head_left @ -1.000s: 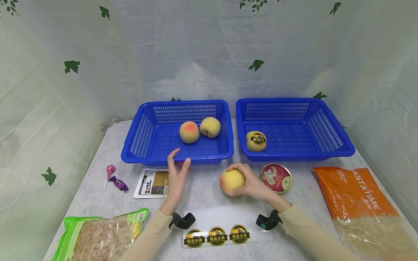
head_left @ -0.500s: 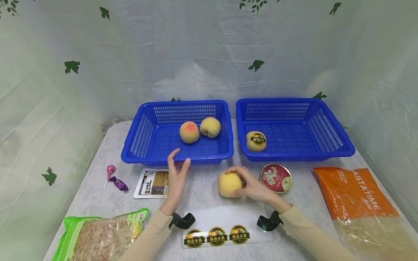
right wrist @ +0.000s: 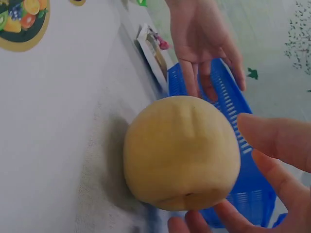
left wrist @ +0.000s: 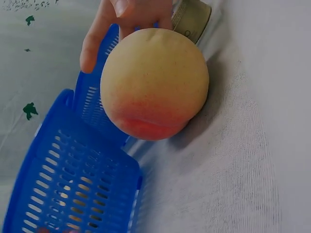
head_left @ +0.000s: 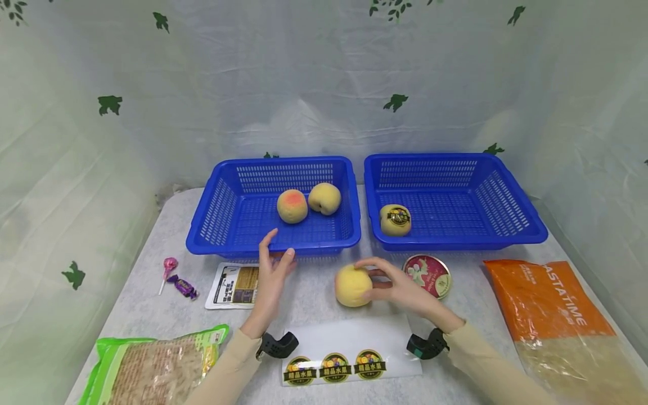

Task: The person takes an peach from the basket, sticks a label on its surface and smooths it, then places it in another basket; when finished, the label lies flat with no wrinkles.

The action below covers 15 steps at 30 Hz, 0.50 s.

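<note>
A yellow peach (head_left: pixel 352 286) with a red blush stands on the table between the hands. Beside its right side is my right hand (head_left: pixel 405 289), fingers spread loosely, index finger over the peach's top edge and thumb near its front. In the right wrist view the fingertips lie right at the edge of the peach (right wrist: pixel 182 150). The blush faces left, filling the lower part of the peach (left wrist: pixel 155 82) in the left wrist view. My left hand (head_left: pixel 272 281) holds nothing; its fingers are parted close to the left basket's front rim, over a white-and-brown packet (head_left: pixel 235 286).
Two peaches lie in the left blue basket (head_left: pixel 273 247); the right blue basket (head_left: pixel 455 243) holds one with a label. Nearby are a label sheet (head_left: pixel 354 332), a round red tin (head_left: pixel 435 273), an orange bag (head_left: pixel 552 304), a green-edged bag (head_left: pixel 157 371), a lollipop (head_left: pixel 170 264) and a purple-wrapped candy (head_left: pixel 183 287).
The peach has turned so its blush faces further left, and shifted slightly left. My right hand has loosened and drawn back to the right. The left hand has barely moved.
</note>
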### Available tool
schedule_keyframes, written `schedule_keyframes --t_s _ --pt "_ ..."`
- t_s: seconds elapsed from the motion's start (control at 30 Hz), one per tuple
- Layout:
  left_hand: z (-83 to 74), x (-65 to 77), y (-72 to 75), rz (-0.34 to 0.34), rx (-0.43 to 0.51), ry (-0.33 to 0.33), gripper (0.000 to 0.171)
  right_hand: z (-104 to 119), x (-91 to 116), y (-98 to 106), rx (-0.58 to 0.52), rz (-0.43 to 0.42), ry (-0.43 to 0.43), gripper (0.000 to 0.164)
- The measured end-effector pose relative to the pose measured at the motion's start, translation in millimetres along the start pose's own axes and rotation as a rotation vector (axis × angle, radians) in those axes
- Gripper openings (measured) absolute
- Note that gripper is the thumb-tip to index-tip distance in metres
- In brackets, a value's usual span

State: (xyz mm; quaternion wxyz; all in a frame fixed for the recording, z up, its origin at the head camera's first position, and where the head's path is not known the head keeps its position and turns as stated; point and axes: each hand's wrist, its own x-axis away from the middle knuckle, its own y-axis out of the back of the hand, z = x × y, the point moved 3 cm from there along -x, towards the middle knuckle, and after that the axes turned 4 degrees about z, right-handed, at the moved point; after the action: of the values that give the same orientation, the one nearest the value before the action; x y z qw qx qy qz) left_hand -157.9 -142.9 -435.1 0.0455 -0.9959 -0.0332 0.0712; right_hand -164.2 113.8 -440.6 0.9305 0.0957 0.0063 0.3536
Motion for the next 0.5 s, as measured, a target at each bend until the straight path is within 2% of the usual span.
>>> schedule_keyframes --t_s 0.13,0.27,0.37,0.5 --pt "-8.2 8.5 -3.0 0.175 -0.034 -0.011 0.055 3 10 5 -0.031 -0.036 -0.010 0.047" --pt "-14.7 24.9 -12.4 0.438 -0.116 -0.063 0.043 5 21 5 -0.043 -0.061 -0.019 0.040" --pt "-15.0 42.0 -23.3 0.663 -0.252 -0.110 0.031 5 29 2 -0.033 -0.059 -0.006 0.036" --pt "-10.8 66.1 -37.2 0.942 -0.516 -0.187 0.023 0 39 -7 0.017 0.003 0.029 0.030"
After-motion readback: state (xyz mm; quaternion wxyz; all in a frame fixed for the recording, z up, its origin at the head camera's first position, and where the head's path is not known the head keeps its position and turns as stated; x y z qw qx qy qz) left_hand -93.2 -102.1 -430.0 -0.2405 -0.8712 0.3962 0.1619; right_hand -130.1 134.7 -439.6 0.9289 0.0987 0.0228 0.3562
